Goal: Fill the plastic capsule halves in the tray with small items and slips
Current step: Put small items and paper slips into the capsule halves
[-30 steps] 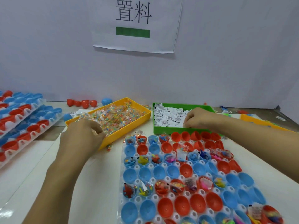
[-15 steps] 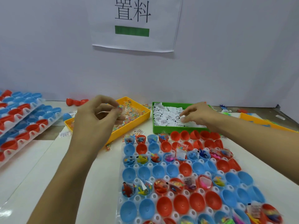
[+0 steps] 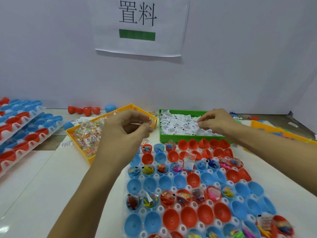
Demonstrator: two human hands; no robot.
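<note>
I am pinching a light, slippery clear candy packet [image 3: 148,124] by its edge in my left hand [image 3: 127,129] over the yellow plastic bin [image 3: 78,134]. My right hand [image 3: 216,123] is pinching a thin white paper slip [image 3: 199,121] above the green plastic tray [image 3: 178,139].

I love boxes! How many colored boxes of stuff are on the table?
3: yellow box at left, green box in the middle, second yellow box at right, partly cut off.

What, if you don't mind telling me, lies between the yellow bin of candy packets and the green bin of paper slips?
In the head view, only a narrow strip of bare white table separates the yellow bin from the green bin; the left hand hovers near the gap.
</note>
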